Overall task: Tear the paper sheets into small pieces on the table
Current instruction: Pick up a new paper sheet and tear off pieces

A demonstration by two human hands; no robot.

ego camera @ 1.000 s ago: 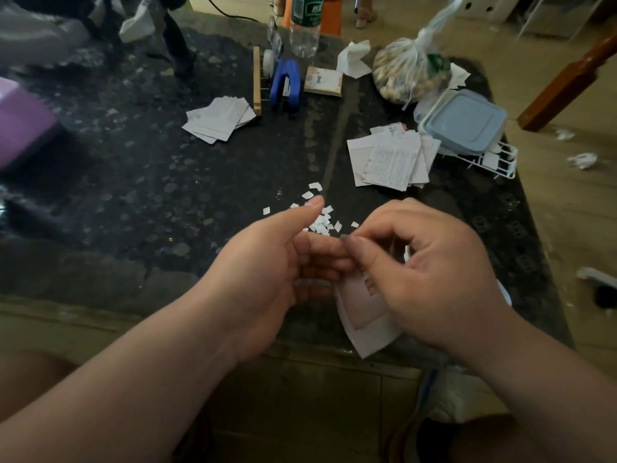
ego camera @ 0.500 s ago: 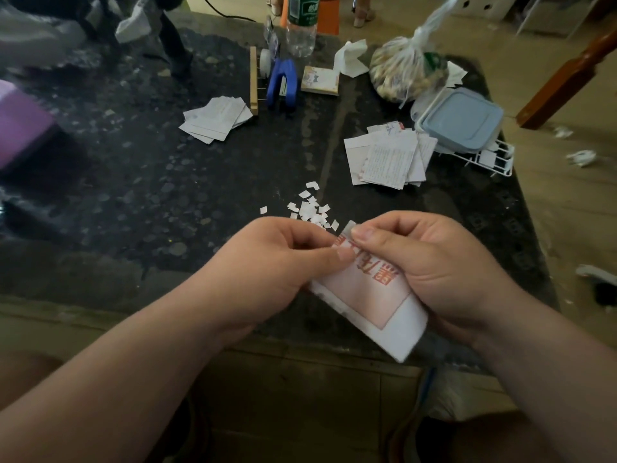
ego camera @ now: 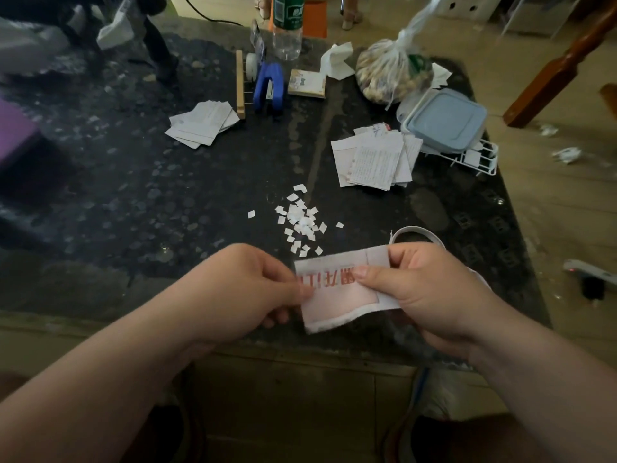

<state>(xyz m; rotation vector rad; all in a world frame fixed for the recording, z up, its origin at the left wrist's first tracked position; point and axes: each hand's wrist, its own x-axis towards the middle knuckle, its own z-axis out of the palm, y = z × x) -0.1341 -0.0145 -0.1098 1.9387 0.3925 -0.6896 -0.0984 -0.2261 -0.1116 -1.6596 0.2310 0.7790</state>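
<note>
Paper sheet (ego camera: 337, 295) stretched between hands: left hand (ego camera: 243, 292) pinches left edge, right hand (ego camera: 424, 289) right edge.

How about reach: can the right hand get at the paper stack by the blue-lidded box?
Probably yes, but it is busy: the right hand pinches the red-printed sheet with the left hand. Only a thin white loop and bare tabletop lie between it and the paper stack.
</note>
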